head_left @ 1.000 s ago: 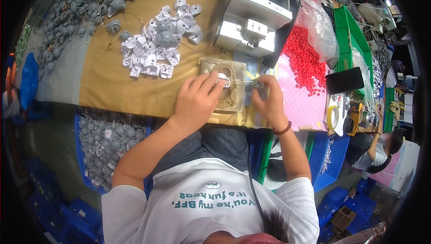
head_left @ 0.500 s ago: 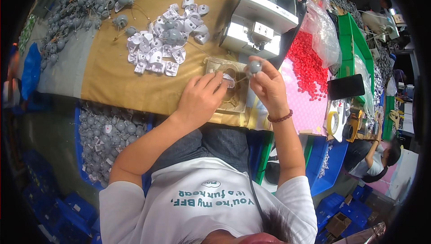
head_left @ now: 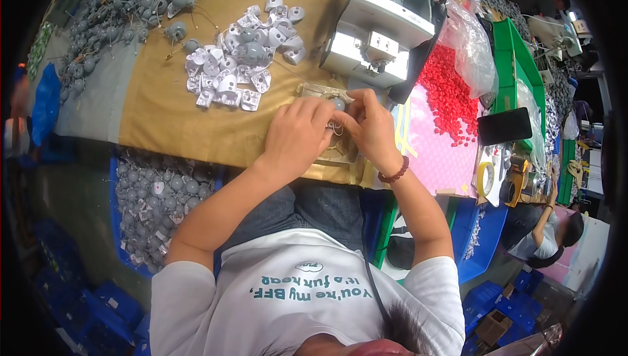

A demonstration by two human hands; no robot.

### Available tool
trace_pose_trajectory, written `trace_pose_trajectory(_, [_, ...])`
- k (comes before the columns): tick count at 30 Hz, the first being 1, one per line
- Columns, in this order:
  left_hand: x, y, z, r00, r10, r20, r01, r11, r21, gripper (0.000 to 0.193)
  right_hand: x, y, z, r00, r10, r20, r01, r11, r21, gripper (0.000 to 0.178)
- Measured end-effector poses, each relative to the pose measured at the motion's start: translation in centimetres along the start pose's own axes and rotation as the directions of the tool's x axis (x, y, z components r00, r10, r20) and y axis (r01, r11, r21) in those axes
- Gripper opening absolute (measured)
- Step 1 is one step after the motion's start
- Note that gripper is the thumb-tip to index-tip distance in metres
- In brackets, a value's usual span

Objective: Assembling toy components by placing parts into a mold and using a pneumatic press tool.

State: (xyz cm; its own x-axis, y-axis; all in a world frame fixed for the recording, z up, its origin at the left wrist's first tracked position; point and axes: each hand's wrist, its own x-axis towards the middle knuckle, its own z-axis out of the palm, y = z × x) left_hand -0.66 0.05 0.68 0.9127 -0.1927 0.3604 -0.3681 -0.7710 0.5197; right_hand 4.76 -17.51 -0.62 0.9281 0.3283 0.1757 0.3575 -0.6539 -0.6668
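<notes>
The person's left hand (head_left: pixel 296 132) and right hand (head_left: pixel 374 128) meet over a block (head_left: pixel 337 154) on the tabletop (head_left: pixel 167 124), fingers curled inward. A grey ball (head_left: pixel 337 103) shows between them, above the block; from here I can't tell which hand, if either, pinches it. A thin wire (head_left: pixel 337 129) loops just below the fingers. White caps (head_left: pixel 228 86) lie heaped to the left, red pieces (head_left: pixel 439 94) to the right.

Block (head_left: pixel 337 154) partly hidden by left hand (head_left: pixel 297 132) and right hand (head_left: pixel 371 127), grey ball (head_left: pixel 338 103) partly covered, grey pile (head_left: pixel 124 6) cut off above
</notes>
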Motion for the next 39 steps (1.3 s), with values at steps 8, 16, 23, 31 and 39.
trace_pose_trajectory(8, [0.8, -0.3, 0.3, 0.998, 0.046, 0.034, -0.048, 0.997, 0.067, 0.041, 3.2, 3.0, -4.1, 0.723, -0.364, -0.588, 0.350, 0.926, -0.142, 0.050])
trace_pose_trajectory(16, [1.4, -0.8, 0.8, 0.998, 0.055, 0.034, -0.057, 0.997, 0.061, 0.038, 6.6, 7.3, -5.6, 0.903, 0.242, -0.356, -0.048, 0.879, 0.474, 0.056])
trace_pose_trajectory(23, [1.2, -0.5, 0.8, 1.000, 0.031, 0.000, -0.031, 0.999, 0.025, 0.038, 7.6, -4.7, -9.6, 0.734, -0.142, -0.664, 0.604, 0.582, 0.544, 0.057])
trace_pose_trajectory(31, [1.3, -0.4, 1.0, 0.999, 0.038, -0.022, -0.037, 0.999, 0.028, 0.035, 12.2, -4.3, -8.0, 0.846, -0.167, -0.507, 0.468, 0.689, 0.553, 0.021])
trace_pose_trajectory(39, [1.1, -0.6, 1.1, 0.999, 0.037, -0.026, -0.036, 0.999, 0.040, 0.035, 9.6, -5.4, -5.7, 0.970, 0.072, -0.231, 0.123, 0.674, 0.728, 0.033])
